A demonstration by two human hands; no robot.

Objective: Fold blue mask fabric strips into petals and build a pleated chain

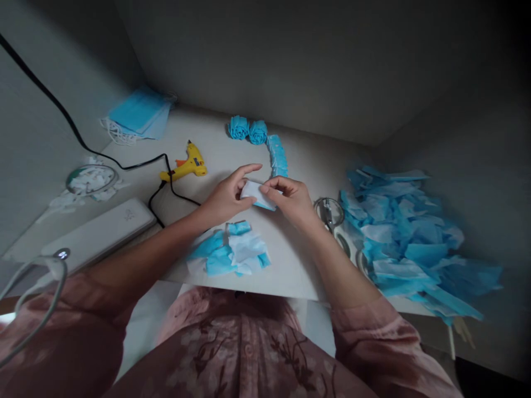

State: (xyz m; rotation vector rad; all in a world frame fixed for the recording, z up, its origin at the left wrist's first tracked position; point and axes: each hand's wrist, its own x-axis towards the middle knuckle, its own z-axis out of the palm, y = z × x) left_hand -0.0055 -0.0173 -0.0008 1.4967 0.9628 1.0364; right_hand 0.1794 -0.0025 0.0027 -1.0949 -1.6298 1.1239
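Between my two hands is a small folded piece of mask fabric [254,191], white on top with a blue lower edge. My left hand [230,192] grips its left end low between thumb and fingers, the index finger stretched out above. On the right end, the thumb and fingers of my right hand [290,198] pinch the same piece. Just beyond lies a curved row of folded blue pieces [277,155]. Two blue fabric roses [248,130] sit behind it. Nearer my body, several loose blue and white fabric pieces [232,249] lie on the table.
A yellow glue gun [191,163] with a black cord lies to the left. Behind it is a stack of blue masks [139,113]. A large heap of cut fabric [406,232] covers the right side, beside scissors [329,213]. White scraps [93,179] and a long white box [103,232] are at left.
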